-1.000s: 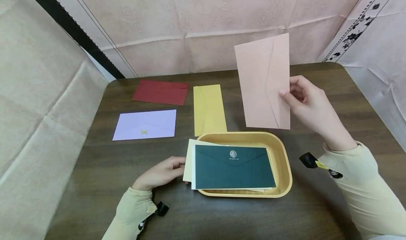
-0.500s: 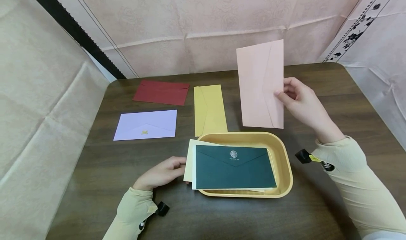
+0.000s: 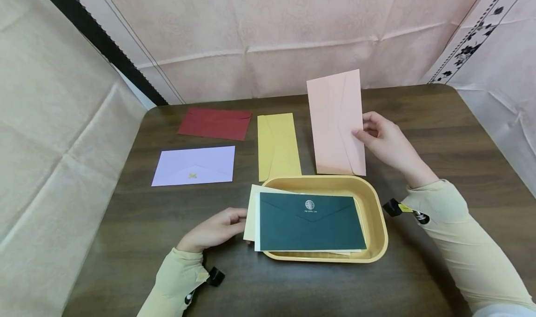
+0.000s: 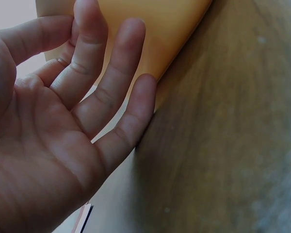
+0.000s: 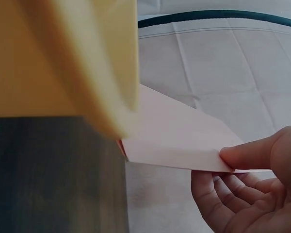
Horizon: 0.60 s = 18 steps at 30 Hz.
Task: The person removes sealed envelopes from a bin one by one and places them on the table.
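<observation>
While the right hand (image 3: pixel 387 140) pinches its right edge between thumb and curled fingers, the pink envelope (image 3: pixel 336 124) stands steeply tilted, short side down, behind the right part of the gold tray (image 3: pixel 378 224); whether its lower edge touches the tray's far rim or the table (image 3: pixel 326 289) cannot be told. That grip is firmly on the paper, as the right wrist view also shows. Just left of the pink piece, a yellow envelope (image 3: pixel 278 147) lies flat, its near end at the tray's rim. On the tray rests a stack topped by a dark teal envelope (image 3: pixel 311 231) with a pale round emblem; a cream envelope (image 3: pixel 251 212) juts out past the tray's left end. At that jutting edge is the left hand (image 3: pixel 215 228), fingers bent; whether its grip pinches the edge or merely meets it, I cannot tell. Farther left lie a lavender envelope (image 3: pixel 192 163) with a small gold ornament and, behind it, a red envelope (image 3: pixel 214 124). Beyond the table hangs a creased, pale pinkish cloth (image 3: pixel 293 23).
</observation>
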### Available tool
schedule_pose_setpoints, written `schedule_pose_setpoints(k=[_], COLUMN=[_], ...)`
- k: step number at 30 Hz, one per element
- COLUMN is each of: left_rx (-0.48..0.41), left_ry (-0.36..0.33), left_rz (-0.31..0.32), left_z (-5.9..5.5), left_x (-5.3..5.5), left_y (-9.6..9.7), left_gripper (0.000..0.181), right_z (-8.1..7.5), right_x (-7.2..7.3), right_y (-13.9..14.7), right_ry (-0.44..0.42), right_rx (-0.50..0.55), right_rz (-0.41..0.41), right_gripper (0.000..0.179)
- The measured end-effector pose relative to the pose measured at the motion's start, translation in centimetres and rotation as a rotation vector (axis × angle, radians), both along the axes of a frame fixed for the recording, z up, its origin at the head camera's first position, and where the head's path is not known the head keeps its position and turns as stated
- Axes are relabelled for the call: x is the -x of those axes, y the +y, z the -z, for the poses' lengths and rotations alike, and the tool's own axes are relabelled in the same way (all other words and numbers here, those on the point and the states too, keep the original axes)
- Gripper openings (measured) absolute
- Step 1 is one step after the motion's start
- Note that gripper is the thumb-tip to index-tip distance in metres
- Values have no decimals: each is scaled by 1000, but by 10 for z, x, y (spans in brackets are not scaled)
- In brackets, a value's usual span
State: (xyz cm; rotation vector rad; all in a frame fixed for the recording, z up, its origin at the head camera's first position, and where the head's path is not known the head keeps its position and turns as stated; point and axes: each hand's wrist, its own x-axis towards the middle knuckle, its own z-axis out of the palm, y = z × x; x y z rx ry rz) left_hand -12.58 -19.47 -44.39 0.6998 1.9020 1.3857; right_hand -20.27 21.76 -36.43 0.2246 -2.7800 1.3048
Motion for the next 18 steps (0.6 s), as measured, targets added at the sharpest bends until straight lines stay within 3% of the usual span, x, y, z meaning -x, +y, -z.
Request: schedule_pose_setpoints(k=[7, 18], left_rx=[-13, 17], left_ry=[3, -3], left_rz=[7, -11], left_z=[0, -1], left_x=[1, 0], left_y=[0, -1], left_gripper=[26, 27], right_z=[8, 16], right_x=[4, 11], right_y=[0, -1], right_ry=[-62, -89], right_rx=[3, 19], right_rz=[-19, -32], right_gripper=[39, 38])
